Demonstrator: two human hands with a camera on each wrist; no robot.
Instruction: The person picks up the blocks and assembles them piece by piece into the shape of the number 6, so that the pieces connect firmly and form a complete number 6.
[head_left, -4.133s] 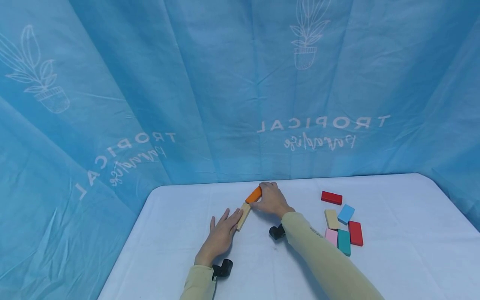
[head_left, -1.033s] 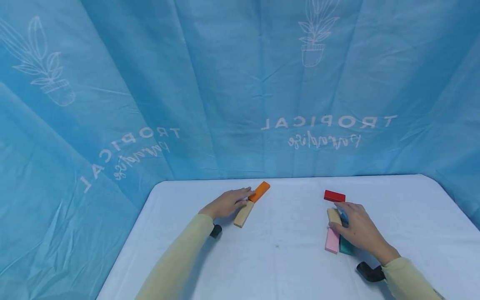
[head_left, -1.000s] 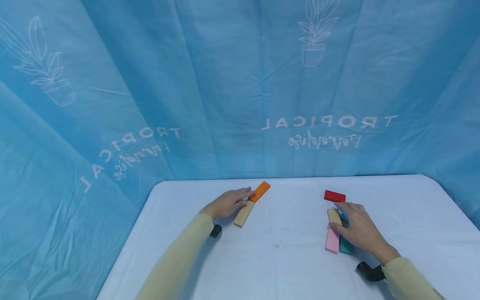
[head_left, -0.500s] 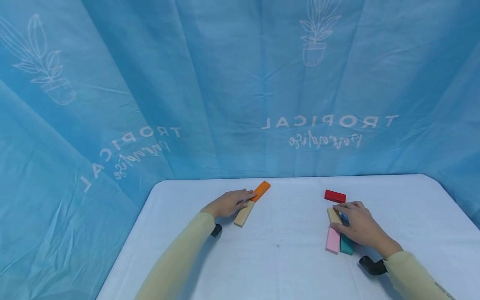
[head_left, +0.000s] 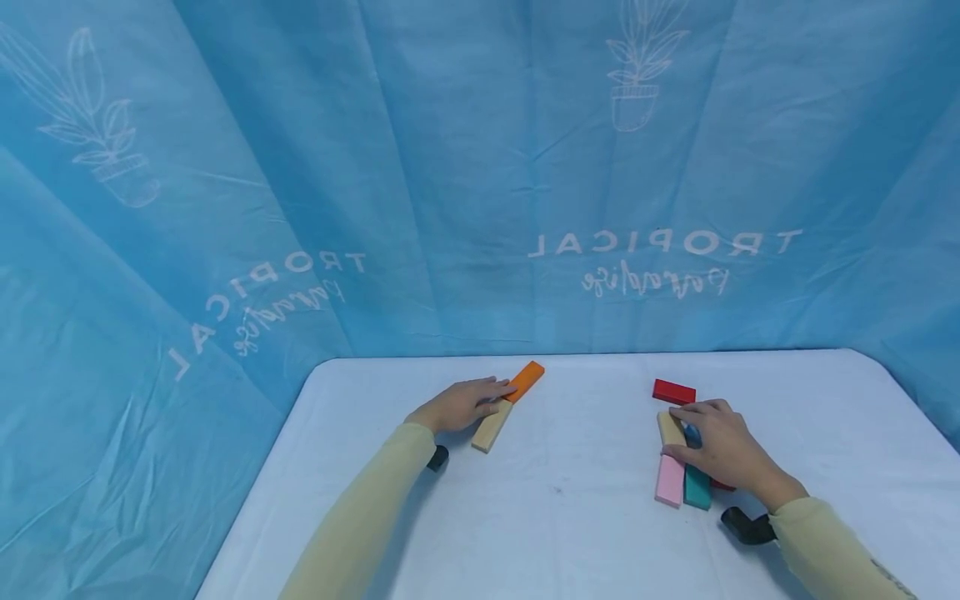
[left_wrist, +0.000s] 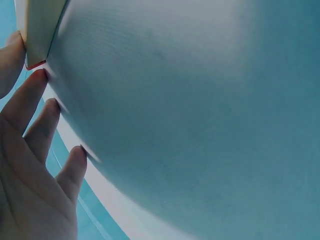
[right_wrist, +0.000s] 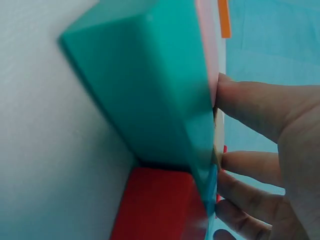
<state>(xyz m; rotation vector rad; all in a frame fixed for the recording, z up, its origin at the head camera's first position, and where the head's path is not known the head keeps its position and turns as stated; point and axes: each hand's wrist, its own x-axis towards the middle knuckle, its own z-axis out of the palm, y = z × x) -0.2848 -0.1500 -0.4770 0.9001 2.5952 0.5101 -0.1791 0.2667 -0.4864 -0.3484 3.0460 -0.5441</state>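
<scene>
On the left, an orange block (head_left: 527,382) and a plain wooden block (head_left: 491,429) lie end to end on a slant. My left hand (head_left: 459,406) rests at their joint, fingers extended; its thumb is against the wooden block's side in the left wrist view. At the right-hand cluster, my right hand (head_left: 723,446) spans another plain wooden block (head_left: 671,427), thumb at its near end and fingertips at its far end. A pink block (head_left: 670,481) and a teal block (head_left: 697,488) lie just nearer. The hand partly covers a blue block (head_left: 693,436).
Behind the cluster lies a red block (head_left: 673,392). Another red block (right_wrist: 155,205), mostly hidden under the right hand in the head view, sits by the teal one. A white-covered table (head_left: 585,542) meets a blue printed curtain (head_left: 480,167) at its back and sides.
Over about four seconds, my right hand left the orange block and moved right to the cluster. My left hand shifted up to the joint. In the last second both have barely moved.
</scene>
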